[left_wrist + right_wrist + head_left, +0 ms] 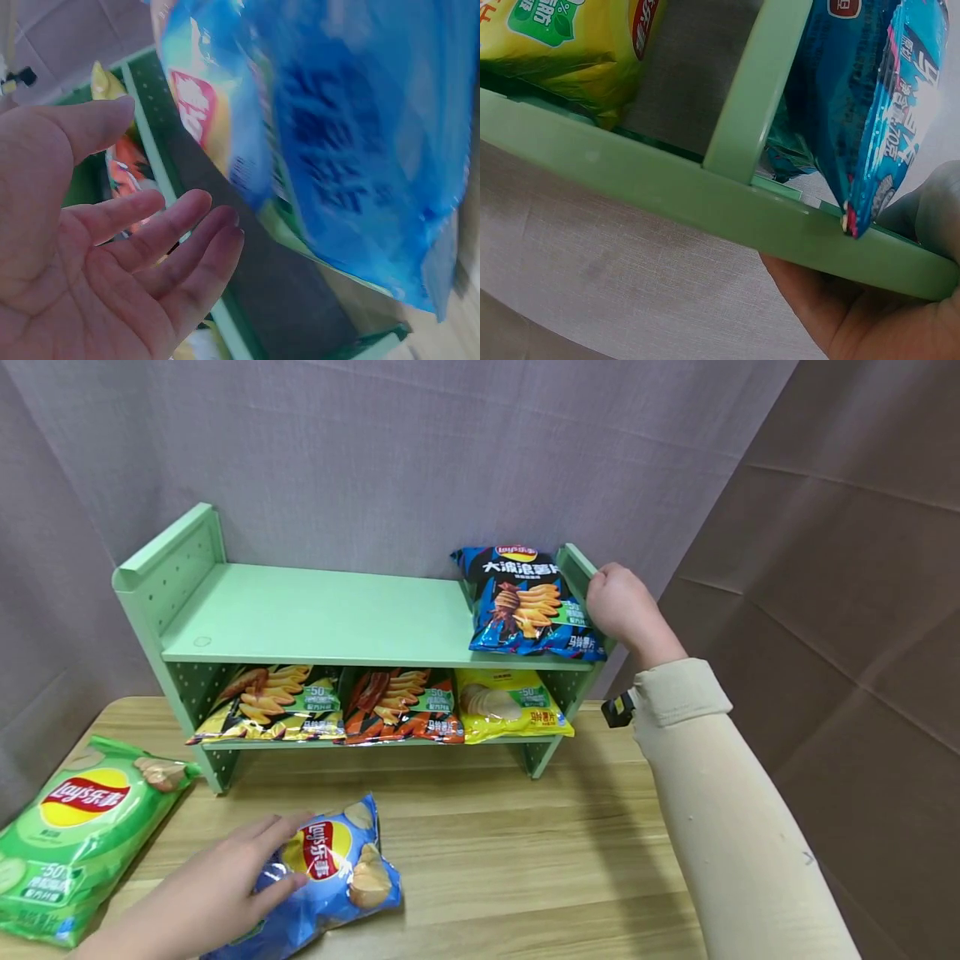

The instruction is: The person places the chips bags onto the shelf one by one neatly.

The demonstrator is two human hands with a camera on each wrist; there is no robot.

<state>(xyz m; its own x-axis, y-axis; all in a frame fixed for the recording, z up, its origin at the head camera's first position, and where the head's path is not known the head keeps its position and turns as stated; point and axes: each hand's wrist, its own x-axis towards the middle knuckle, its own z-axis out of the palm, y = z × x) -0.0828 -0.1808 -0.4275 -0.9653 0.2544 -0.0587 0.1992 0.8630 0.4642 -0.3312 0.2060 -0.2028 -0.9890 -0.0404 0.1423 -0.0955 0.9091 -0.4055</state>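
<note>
A blue Lay's chip bag [330,868] lies on the table in front of the shelf. My left hand [217,877] is at the bag's left side, its fingers over the bag in the head view. In the left wrist view the left hand [127,247] shows loosely extended fingers, with the blue bag [345,142] beyond them. My right hand [626,606] grips the right side panel of the light green shelf [322,618]. In the right wrist view that hand [877,315] wraps round the panel's edge. A black-and-blue chip bag [525,606] leans at the top board's right end, beside this hand.
On the lower board sit a gold-and-black chip bag [277,702], a red-and-black one [405,706] and a yellow one [510,702]. A green Lay's bag [82,835] lies on the wooden table [510,860] at the left. Grey cloth [375,460] hangs behind the shelf.
</note>
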